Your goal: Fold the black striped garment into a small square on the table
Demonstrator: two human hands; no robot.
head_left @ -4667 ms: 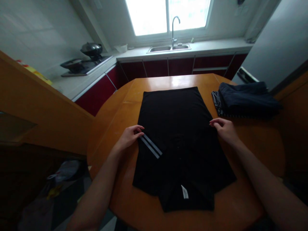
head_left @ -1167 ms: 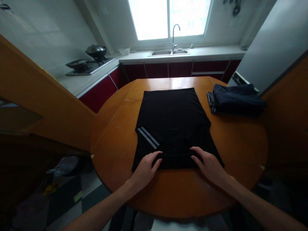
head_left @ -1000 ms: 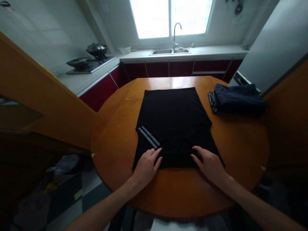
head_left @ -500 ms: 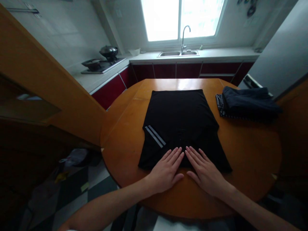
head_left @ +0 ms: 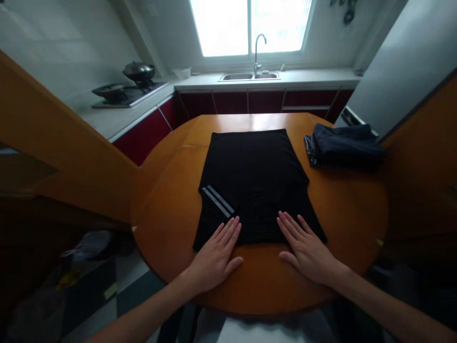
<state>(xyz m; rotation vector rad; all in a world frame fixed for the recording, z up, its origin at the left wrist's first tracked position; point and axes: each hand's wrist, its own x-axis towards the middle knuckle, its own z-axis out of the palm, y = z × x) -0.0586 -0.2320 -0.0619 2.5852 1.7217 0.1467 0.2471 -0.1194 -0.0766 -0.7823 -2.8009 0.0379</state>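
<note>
I've got something pale [head_left: 264, 332] under the table's near edge, can't tell what. Then both hands, palms down. Left hand [head_left: 216, 257]: fingers straight, released, laid flat on the near part of the black garment [head_left: 250, 162], left of its middle, fingertips just below two grey stripes [head_left: 218, 201]. Right hand [head_left: 307, 252]: same pose on the right side, fingers extended, nothing gripped. I read both thumbs as out past the garment's near edge, over bare wood; can't tell if they touch it. Garment lies flat, mid-table, near edge between the hands, far edge short of the table's far side. Cloth too dark for me to read its front detail. Table [head_left: 164, 209] is rounded orange wood. On floor to the left I see a whitish bag [head_left: 93, 243], dim. Stack of folded clothes [head_left: 344, 145] sits at the table's far right, apart from the garment, dark blue piece on top. Beyond: dark red cabinets [head_left: 266, 101] under a white counter [head_left: 317, 75]; stove [head_left: 134, 96] at left with a lidded pot [head_left: 138, 71] and a pan [head_left: 111, 90]; double sink [head_left: 236, 76], tall faucet [head_left: 256, 53], bright window [head_left: 221, 26] behind.
</note>
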